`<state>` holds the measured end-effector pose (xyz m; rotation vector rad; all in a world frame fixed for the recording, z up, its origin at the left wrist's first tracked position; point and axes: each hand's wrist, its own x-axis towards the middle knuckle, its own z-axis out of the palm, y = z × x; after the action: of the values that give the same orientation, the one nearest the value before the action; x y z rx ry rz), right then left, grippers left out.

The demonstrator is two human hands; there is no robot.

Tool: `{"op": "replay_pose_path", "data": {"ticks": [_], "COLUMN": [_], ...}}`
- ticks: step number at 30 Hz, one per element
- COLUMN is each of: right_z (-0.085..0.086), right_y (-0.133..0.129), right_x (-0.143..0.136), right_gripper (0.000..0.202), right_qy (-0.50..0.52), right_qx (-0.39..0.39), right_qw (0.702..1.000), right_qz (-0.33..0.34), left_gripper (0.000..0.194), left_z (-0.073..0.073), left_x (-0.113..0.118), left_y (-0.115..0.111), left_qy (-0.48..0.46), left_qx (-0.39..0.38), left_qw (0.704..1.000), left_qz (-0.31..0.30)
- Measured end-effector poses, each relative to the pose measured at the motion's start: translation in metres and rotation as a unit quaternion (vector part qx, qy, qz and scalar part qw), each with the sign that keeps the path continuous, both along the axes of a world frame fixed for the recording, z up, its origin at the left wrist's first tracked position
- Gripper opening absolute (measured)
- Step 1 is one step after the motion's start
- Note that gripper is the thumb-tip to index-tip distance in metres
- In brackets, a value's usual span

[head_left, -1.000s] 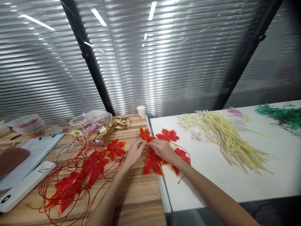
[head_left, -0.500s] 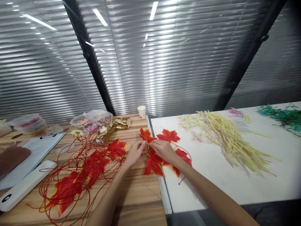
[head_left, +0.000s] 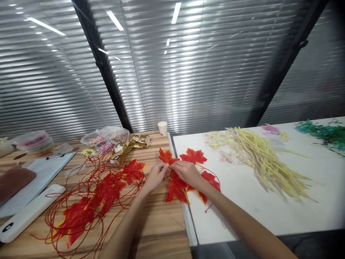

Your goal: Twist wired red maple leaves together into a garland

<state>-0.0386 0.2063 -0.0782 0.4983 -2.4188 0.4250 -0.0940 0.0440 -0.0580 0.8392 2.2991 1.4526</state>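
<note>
Top red leaf [head_left: 166, 155] has tilted, just beyond fingertips [head_left: 175, 165].

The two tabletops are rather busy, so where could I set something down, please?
The white table is bare between the right forearm and the yellow strips; the wooden table, between the left forearm and the seam. Crowded: at the left hand and right hand, with red leaves; further left, red cords and a clipboard.

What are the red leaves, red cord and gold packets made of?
Red leaves: likely fabric, faint sheen; thin, printed-looking veins.
Red cord: textile or plastic, unclear; smooth-looking, supple loops.
Gold packets: foil or metallised film, glossy; creased, bright highlights.
</note>
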Motion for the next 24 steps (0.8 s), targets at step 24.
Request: {"op": "replay_pose_path", "data": {"ticks": [24], "right_z": [-0.0007], "right_y": [0.0027], "right_x": [-0.0004], "right_gripper": [0.020], "right_qy": [-0.042], "right_qx": [0.043], "right_qw": [0.998], "right_qz": [-0.004], "left_gripper": [0.041], "left_z": [0.0007], "left_x": [0.0010], "left_y": [-0.0008], "left_qy": [0.073], "left_qx": [-0.049], "left_qw": [0.996], "left_qz": [0.007]}}
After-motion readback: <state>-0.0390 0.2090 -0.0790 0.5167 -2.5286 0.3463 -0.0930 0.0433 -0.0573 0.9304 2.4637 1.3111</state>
